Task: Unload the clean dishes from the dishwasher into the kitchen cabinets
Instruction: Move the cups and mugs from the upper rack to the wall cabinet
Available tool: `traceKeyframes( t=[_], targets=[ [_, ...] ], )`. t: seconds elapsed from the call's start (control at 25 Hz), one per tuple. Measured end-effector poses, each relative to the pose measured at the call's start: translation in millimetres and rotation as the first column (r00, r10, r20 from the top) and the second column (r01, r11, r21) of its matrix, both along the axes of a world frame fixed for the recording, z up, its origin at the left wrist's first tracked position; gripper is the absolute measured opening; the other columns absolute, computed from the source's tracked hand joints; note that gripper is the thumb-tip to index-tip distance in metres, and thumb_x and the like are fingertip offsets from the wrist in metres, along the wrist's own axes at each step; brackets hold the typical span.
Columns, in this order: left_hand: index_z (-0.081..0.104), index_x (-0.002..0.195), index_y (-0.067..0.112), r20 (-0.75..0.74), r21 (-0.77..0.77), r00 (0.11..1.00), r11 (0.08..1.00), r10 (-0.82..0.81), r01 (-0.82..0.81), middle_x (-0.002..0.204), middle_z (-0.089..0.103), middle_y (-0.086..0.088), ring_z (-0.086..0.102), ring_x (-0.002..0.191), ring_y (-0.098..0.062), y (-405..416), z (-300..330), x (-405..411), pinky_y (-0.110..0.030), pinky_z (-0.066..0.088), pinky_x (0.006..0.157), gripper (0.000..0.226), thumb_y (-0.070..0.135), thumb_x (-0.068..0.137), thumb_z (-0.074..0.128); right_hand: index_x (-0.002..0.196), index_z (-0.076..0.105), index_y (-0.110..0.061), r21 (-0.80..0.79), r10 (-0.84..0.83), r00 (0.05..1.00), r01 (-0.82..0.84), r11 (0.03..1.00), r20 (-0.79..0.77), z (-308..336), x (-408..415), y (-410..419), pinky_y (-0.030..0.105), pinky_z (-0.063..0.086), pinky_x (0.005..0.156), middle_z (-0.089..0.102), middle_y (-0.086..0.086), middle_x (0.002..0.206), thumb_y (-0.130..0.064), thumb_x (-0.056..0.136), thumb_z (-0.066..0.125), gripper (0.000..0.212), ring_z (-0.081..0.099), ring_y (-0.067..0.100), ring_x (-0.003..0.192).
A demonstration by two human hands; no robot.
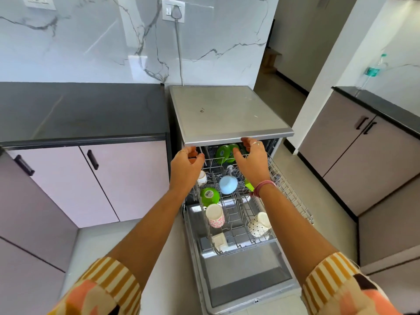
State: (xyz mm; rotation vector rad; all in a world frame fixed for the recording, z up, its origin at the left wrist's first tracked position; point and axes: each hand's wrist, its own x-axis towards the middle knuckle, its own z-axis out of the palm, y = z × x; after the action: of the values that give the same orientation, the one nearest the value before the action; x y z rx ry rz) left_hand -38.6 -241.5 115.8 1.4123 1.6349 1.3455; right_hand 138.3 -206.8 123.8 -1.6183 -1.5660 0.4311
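Observation:
The dishwasher (227, 110) stands open with its door (241, 278) folded down and a wire rack (293, 196) pulled out over it. In the rack are green plates (223, 153), a light blue bowl (228, 184), a green bowl (209, 196), a floral white cup (215, 215), a patterned white mug (260, 223) and a small white cup (201, 178). My left hand (187, 164) hovers at the rack's back left, fingers curled but apart. My right hand (250, 160) reaches beside the green plates, under the dishwasher's top edge, fingers spread. Neither hand visibly holds anything.
A black countertop (79, 110) over pink cabinet doors (127, 178) runs to the left of the dishwasher. Grey cabinets (363, 151) stand at the right, with a water bottle (375, 69) on their counter. A plugged-in wall socket (173, 10) sits above the dishwasher.

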Motion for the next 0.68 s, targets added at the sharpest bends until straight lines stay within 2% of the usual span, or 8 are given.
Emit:
traceKeyframes(
  t=[0.16,0.32,0.52,0.68],
  targets=[
    [0.056,0.127,0.007,0.005,-0.054,1.0,0.998,-0.023,0.023,0.117,0.064,-0.008,0.057,0.098,-0.012,23.3,-23.3,3.1,-0.022,0.046,0.086,0.037,0.021,0.093,0.059,0.124,0.054,-0.012,-0.037,-0.058,0.998,0.059,0.998,0.008,-27.3,14.0,19.7,0.036,0.048,0.096,0.052,0.007,0.124,-0.028,0.089,0.061,0.039,0.055,0.019,0.107],
    [0.057,0.126,0.006,0.02,-0.129,0.999,0.991,-0.037,0.039,0.116,0.064,-0.009,0.056,0.096,-0.011,33.4,-44.2,9.9,-0.019,0.043,0.08,0.036,0.018,0.092,0.059,0.125,0.055,-0.01,-0.12,-0.136,0.991,0.135,0.984,0.003,-56.1,42.0,29.8,0.028,0.044,0.092,0.054,0.007,0.125,-0.027,0.089,0.061,0.04,0.056,0.019,0.11],
    [0.055,0.129,0.006,0.04,-0.21,0.999,0.978,0.011,-0.002,0.119,0.063,-0.009,0.057,0.104,-0.016,49.8,-68.7,15.6,-0.02,0.042,0.085,0.039,0.02,0.093,0.059,0.124,0.056,-0.013,-0.229,-0.196,0.98,0.184,0.956,-0.031,-93.5,72.9,45.6,0.032,0.05,0.089,0.056,0.006,0.124,-0.029,0.088,0.06,0.04,0.057,0.016,0.101],
    [0.057,0.126,0.004,0.026,-0.268,0.998,0.963,0.052,-0.043,0.116,0.065,-0.01,0.057,0.1,-0.016,62.3,-88.3,36.6,-0.021,0.043,0.084,0.036,0.016,0.092,0.059,0.121,0.059,-0.013,-0.278,-0.182,0.983,0.185,0.943,0.037,-123.7,91.7,65.5,0.036,0.051,0.087,0.06,0.008,0.115,-0.028,0.086,0.061,0.038,0.058,0.02,0.099]
  ],
)
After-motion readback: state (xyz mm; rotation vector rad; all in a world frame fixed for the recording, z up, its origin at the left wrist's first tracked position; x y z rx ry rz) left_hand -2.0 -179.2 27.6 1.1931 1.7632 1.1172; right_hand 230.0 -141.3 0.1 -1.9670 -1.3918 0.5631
